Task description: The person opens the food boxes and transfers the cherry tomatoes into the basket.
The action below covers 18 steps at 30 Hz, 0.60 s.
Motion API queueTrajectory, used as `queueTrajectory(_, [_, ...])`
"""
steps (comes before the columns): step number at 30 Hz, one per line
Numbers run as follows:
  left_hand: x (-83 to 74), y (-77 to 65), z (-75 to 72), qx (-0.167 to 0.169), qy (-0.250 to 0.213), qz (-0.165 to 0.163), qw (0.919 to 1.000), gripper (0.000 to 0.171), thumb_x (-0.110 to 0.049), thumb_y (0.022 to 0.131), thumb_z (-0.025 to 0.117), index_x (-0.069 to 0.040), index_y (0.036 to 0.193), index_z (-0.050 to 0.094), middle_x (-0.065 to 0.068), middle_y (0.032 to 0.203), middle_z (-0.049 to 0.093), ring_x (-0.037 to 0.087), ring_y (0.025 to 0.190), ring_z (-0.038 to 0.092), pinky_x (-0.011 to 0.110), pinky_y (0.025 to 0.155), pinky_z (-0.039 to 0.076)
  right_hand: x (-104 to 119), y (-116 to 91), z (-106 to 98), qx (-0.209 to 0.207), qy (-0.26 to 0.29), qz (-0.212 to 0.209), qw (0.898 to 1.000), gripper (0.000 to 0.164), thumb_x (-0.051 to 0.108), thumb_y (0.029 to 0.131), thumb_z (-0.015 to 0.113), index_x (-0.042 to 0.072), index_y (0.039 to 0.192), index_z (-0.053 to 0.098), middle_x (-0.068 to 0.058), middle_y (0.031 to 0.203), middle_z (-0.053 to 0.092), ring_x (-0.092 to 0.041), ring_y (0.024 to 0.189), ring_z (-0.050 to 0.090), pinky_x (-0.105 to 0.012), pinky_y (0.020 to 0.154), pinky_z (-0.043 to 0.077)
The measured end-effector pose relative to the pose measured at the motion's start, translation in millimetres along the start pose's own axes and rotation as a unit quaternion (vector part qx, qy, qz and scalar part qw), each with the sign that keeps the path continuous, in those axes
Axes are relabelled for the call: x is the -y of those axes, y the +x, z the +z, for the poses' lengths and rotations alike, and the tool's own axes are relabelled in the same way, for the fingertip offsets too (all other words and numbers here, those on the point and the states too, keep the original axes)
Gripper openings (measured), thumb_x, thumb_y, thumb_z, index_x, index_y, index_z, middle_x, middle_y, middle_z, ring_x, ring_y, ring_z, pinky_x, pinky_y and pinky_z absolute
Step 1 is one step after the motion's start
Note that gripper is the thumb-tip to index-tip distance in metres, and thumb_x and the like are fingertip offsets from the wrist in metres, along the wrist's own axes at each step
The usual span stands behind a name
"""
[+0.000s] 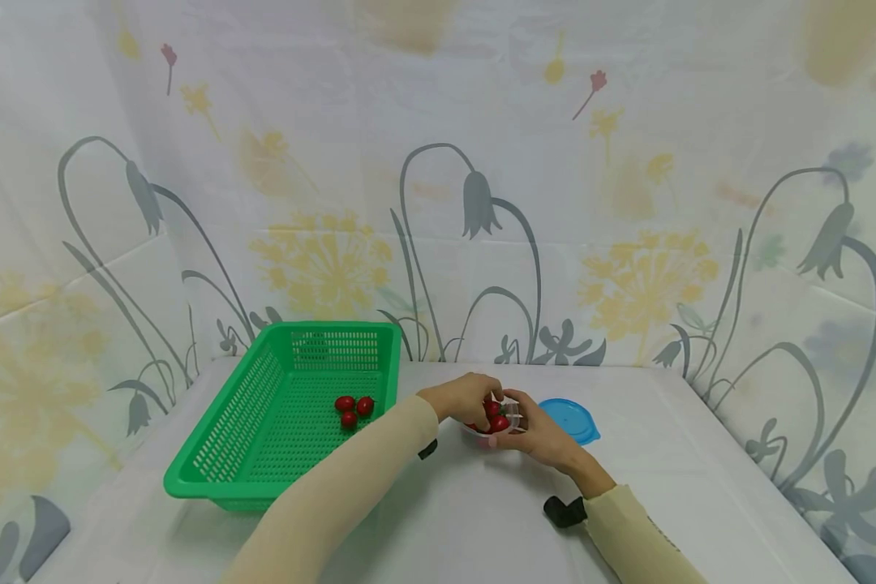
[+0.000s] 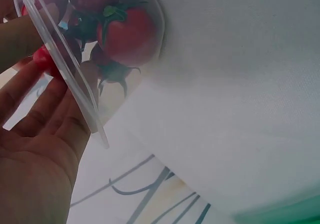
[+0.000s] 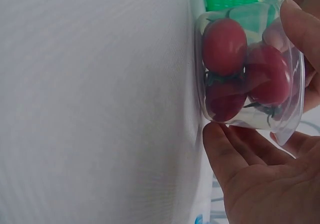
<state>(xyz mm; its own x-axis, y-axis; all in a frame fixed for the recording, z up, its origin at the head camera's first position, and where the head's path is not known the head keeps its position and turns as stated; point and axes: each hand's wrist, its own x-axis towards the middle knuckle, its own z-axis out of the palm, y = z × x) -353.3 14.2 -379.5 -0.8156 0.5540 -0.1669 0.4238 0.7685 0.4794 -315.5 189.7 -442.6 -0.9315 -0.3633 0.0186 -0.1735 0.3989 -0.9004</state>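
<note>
A clear plastic container (image 1: 514,410) with several cherry tomatoes (image 1: 499,423) in it stands on the white-covered table. My right hand (image 1: 538,430) grips its side, the thumb near the rim and the fingers along the wall. From the left, my left hand (image 1: 473,397) reaches over the rim with its fingers down inside. In the left wrist view it pinches a cherry tomato (image 2: 44,59), mostly hidden by the fingers and the container wall. Green stems show through the clear side of the container (image 3: 257,23) in the right wrist view.
To the left stands a green plastic basket (image 1: 392,357) with three cherry tomatoes (image 1: 348,420) on its floor. A blue lid (image 1: 569,420) lies on the table right of the container. Behind the table hangs a flower-printed cloth (image 1: 453,268).
</note>
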Motion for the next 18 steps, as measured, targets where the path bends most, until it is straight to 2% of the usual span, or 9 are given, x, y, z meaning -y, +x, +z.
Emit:
queueTrajectory(5, [-1.1,-1.5,0.0,0.0,-0.013,-0.006,0.9999,0.044,-0.004,0.077,0.078,-0.012,0.118,0.062,0.002,0.102,0.061,0.014,0.089,0.057,0.028,0.079,0.053,3.4,-0.8,0.1,-0.006,-0.019,0.001,1.0,0.088,0.025,0.082,0.076,0.007,0.148,0.022,-0.017,0.141,0.042,-0.039,0.129,0.041,-0.058,0.101,0.036])
queueTrajectory(9, [-2.6,-4.5,-1.2,-0.003,-0.02,-0.007,0.9998,0.035,-0.003,0.079,0.076,-0.012,0.11,0.064,0.001,0.102,0.061,0.013,0.09,0.056,0.027,0.079,0.053,3.5,-1.6,-0.6,-0.003,-0.016,0.003,1.0,0.089,0.027,0.079,0.078,0.01,0.149,0.024,-0.015,0.143,0.041,-0.038,0.13,0.04,-0.058,0.101,0.036])
queueTrajectory(18, [-0.9,-4.0,-1.1,-0.008,-0.008,0.0,0.9999,0.024,0.0,0.083,0.071,-0.012,0.103,0.063,0.001,0.093,0.06,0.014,0.085,0.057,0.026,0.076,0.054,3.7,-2.8,-1.5,0.005,-0.009,-0.002,1.0,0.091,0.029,0.078,0.079,0.011,0.149,0.025,-0.014,0.143,0.042,-0.037,0.13,0.041,-0.057,0.101,0.037])
